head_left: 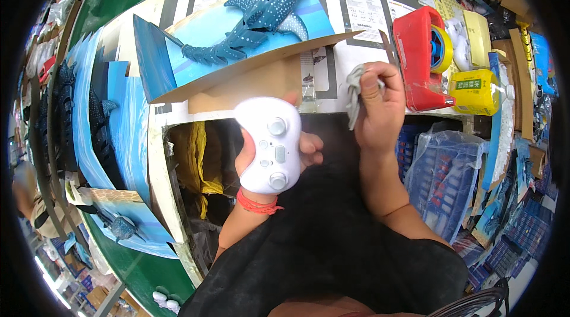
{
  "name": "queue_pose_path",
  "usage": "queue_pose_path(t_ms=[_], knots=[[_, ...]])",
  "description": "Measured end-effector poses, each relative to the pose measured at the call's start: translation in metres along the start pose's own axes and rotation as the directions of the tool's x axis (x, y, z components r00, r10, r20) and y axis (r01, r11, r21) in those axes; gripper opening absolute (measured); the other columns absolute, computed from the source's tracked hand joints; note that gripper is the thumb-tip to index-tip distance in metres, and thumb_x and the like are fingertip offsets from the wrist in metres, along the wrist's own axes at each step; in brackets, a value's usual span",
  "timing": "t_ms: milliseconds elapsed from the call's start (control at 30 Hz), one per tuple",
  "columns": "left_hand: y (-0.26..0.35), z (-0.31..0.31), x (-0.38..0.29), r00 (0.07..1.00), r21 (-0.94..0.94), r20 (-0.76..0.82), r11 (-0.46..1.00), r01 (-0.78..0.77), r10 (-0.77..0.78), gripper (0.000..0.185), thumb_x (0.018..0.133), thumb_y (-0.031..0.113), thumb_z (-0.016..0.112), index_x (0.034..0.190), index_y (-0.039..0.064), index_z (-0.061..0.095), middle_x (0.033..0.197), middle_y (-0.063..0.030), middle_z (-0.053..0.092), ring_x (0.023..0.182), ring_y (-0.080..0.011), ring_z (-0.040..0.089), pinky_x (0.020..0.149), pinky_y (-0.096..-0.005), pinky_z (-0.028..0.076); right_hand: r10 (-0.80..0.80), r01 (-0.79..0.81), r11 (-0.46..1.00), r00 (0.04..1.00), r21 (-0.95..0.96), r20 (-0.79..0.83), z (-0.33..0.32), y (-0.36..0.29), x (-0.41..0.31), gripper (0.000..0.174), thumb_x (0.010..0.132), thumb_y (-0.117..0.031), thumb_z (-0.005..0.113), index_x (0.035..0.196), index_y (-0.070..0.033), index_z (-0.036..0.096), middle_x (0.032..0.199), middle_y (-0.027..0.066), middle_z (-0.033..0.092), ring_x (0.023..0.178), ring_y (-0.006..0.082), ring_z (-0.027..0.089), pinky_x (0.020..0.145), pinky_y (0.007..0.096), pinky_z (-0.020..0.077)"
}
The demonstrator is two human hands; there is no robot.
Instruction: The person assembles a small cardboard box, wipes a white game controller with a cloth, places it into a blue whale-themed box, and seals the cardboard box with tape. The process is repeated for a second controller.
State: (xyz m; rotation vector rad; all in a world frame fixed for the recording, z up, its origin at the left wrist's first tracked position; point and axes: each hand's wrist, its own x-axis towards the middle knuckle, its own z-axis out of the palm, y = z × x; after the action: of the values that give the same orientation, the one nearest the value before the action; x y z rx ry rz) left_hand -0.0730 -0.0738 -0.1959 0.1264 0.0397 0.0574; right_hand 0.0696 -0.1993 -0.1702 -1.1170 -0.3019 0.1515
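My left hand (247,151) holds a white game-style remote controller (279,156), its two grey thumbsticks and small buttons facing up. Part of that hand is hidden behind it. A crumpled grey cloth (354,92) is pinched between the thumb and fingers of my right hand (382,103), apart from the controller. Beyond both hands, a spotted blue toy whale shark (276,3) with a jointed tail lies on a blue sea-printed cardboard insert (196,34). The insert stands tilted on the worktable (171,114).
A red tape dispenser (412,58) with yellow tape and a yellow bottle (474,92) stand at the right. Several printed inserts with toy sharks (129,125) line the left. Below the table are a plastic-covered blue crate (441,179) and a yellow bag (207,170). A person (33,196) is at far left.
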Motion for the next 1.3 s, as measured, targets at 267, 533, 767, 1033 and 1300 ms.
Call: queue_pose_path(t_ms=[267,533,767,1033,1300], knots=[[0.006,0.026,0.003,0.973,-0.295,0.167,0.933,0.206,-0.162,0.085,0.091,0.074,0.050,0.153,0.017,0.038,0.110,-0.0160,0.051,0.087,-0.0262,0.051,0.070,-0.0375,0.050,0.014,0.002,0.993,0.992,-0.118,0.129,0.029,-0.034,-0.004,0.015,0.096,-0.008,0.070,0.106,0.001,0.064,0.100,0.0029,0.067,0.090,0.0072,0.061,0.080,0.0227,0.0501],[-0.008,0.055,0.027,0.961,-0.165,0.144,0.952,0.257,-0.235,0.069,0.096,0.062,0.054,0.143,0.013,0.045,0.108,-0.0142,0.050,0.088,-0.0250,0.050,0.076,-0.0393,0.045,-0.390,0.274,0.873,0.888,-0.403,-0.241,0.009,-0.051,0.003,0.012,0.093,-0.007,0.072,0.098,0.001,0.065,0.091,0.0022,0.063,0.081,0.0070,0.057,0.074,0.0213,0.0461],[-0.024,0.069,0.014,0.953,0.093,0.281,0.991,0.091,-0.114,0.077,0.094,0.064,0.054,0.150,0.016,0.032,0.116,-0.0212,0.051,0.094,-0.0341,0.059,0.069,-0.0457,0.055,-0.486,0.551,0.778,0.832,-0.300,0.269,-0.003,-0.111,-0.037,0.013,0.092,-0.003,0.071,0.099,0.003,0.063,0.096,0.0077,0.063,0.080,0.0130,0.060,0.072,0.0231,0.0485],[-0.033,0.096,0.000,0.994,0.469,0.105,0.882,-0.045,-0.005,0.080,0.096,0.061,0.052,0.150,0.007,0.027,0.123,-0.0118,0.056,0.108,-0.0222,0.059,0.094,-0.0325,0.048,-0.124,0.458,0.787,0.774,-0.413,0.621,0.021,-0.142,-0.062,0.020,0.066,0.004,0.080,0.080,-0.007,0.071,0.078,0.0037,0.056,0.072,0.0192,0.060,0.062,0.0292,0.0486],[-0.033,0.096,-0.012,0.978,0.534,0.121,0.820,-0.208,0.169,0.076,0.098,0.059,0.051,0.147,0.006,0.030,0.118,-0.0129,0.057,0.101,-0.0205,0.060,0.088,-0.0320,0.049,-0.242,0.578,0.591,0.792,-0.562,0.560,0.041,-0.144,-0.071,0.024,0.063,0.010,0.077,0.080,-0.006,0.075,0.077,0.0040,0.055,0.069,0.0184,0.056,0.060,0.0288,0.0455]])
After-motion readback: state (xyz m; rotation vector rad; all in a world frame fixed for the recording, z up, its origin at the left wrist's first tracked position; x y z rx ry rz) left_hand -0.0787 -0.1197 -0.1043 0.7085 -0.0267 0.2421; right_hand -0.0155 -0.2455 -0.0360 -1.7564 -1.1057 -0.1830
